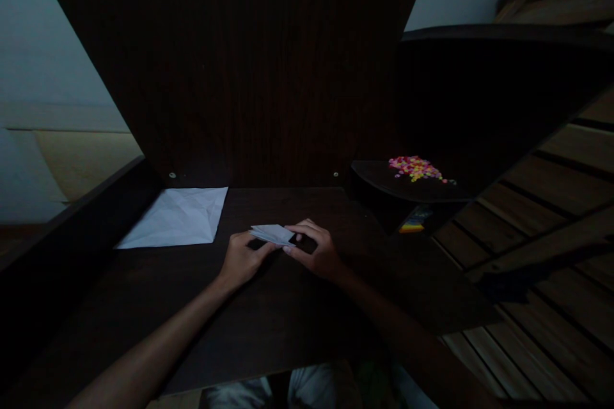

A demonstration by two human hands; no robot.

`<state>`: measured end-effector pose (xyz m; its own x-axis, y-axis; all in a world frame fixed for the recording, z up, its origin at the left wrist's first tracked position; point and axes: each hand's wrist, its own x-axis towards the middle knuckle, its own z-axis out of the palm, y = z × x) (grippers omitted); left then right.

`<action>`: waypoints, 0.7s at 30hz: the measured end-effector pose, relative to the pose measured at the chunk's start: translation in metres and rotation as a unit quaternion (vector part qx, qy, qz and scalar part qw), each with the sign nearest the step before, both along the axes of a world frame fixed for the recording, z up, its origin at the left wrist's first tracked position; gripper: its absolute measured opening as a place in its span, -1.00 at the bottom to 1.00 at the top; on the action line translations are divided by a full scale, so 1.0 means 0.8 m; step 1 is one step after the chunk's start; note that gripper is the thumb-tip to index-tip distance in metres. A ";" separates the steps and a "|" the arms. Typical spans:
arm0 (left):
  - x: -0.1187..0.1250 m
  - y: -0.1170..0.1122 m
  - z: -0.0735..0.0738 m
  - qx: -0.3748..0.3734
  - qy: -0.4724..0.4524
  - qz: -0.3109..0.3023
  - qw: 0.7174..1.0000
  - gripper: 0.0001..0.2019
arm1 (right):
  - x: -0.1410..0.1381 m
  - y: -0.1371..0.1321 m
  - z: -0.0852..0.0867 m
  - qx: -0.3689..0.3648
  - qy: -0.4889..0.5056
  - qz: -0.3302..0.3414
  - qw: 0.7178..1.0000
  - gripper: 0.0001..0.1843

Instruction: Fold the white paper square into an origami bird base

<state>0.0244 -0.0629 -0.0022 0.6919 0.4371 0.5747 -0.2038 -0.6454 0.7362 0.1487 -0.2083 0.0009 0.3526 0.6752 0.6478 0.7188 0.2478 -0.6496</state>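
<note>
Between my two hands is a small piece of folded white paper, with several layers showing at its left end. My left hand pinches its left side, thumb along the near edge and the fingers partly hidden behind it. At the right end, my right hand grips the paper between thumb and fingers. Both hands are just above the dark desk top. To the left, a larger white sheet with crease lines lies flat on the desk.
A dark desk has a tall back panel and a raised left side board. Small colourful pieces lie heaped on a rounded corner shelf at right. Wooden slats stand beyond it.
</note>
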 end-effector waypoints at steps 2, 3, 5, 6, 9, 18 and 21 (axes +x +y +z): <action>0.000 -0.001 0.001 -0.026 0.004 -0.014 1.000 -0.90 | -0.001 0.000 0.002 0.002 0.013 0.007 1.000 -0.65; 0.000 -0.002 0.002 -0.037 0.005 -0.020 0.999 -0.89 | -0.002 0.000 0.002 0.002 0.022 0.009 1.000 -0.66; 0.001 -0.003 0.004 -0.057 0.007 -0.025 0.998 -0.89 | -0.003 0.002 0.001 -0.001 0.045 0.005 0.999 -0.68; 0.001 -0.004 0.005 -0.067 0.009 -0.025 0.997 -0.89 | -0.004 0.003 -0.001 -0.004 0.063 0.003 0.998 -0.69; 0.001 -0.006 0.008 -0.105 0.022 -0.044 0.993 -0.83 | -0.003 0.006 -0.006 -0.012 0.138 0.002 0.990 -0.74; 0.003 -0.006 0.005 -0.176 -0.067 -0.038 0.981 -0.63 | 0.001 0.004 -0.007 0.002 0.130 -0.034 0.991 -0.78; 0.002 -0.006 0.003 -0.144 -0.100 -0.049 0.983 -0.53 | 0.002 0.004 -0.007 0.004 0.126 -0.038 0.991 -0.76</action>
<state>0.0258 -0.0680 0.0001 0.6242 0.5388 0.5657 -0.4141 -0.3858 0.8244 0.1506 -0.2051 -0.0044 0.5547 0.6350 0.5377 0.5501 0.2048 -0.8096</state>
